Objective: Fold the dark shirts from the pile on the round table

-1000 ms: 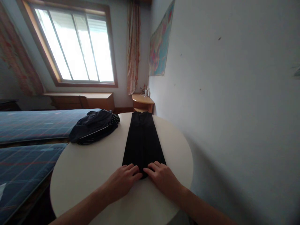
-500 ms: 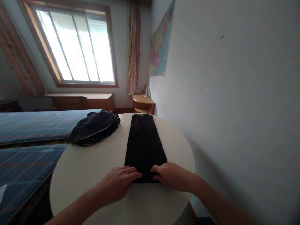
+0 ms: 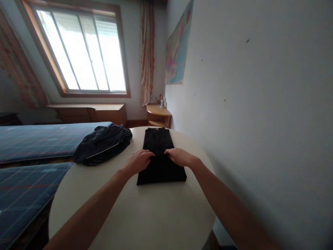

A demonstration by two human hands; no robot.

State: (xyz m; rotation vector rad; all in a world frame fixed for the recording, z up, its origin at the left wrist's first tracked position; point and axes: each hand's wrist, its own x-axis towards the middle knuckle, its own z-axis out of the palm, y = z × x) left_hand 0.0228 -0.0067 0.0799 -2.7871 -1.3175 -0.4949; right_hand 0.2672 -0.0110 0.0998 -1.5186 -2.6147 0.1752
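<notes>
A black garment (image 3: 161, 172) lies on the white round table (image 3: 156, 215), with its near part folded over toward its far end. The collar end points away from me. My left hand (image 3: 138, 161) pinches the folded edge at its left side, fingers closed on the cloth. On the right side of that same edge, my right hand (image 3: 180, 157) is also closed on the fabric. Both thumbs are partly hidden against the dark cloth.
A crumpled dark garment with white stripes (image 3: 104, 143) rests at the table's far left edge. Blue plaid mattresses (image 3: 33, 142) are on the left. The white wall (image 3: 255, 121) rises close on the right. A small corner shelf (image 3: 159, 111) stands behind the table.
Both hands have moved forward, away from me, carrying the garment's near edge up and over. The garment is now shorter, with a fold at its near end.
</notes>
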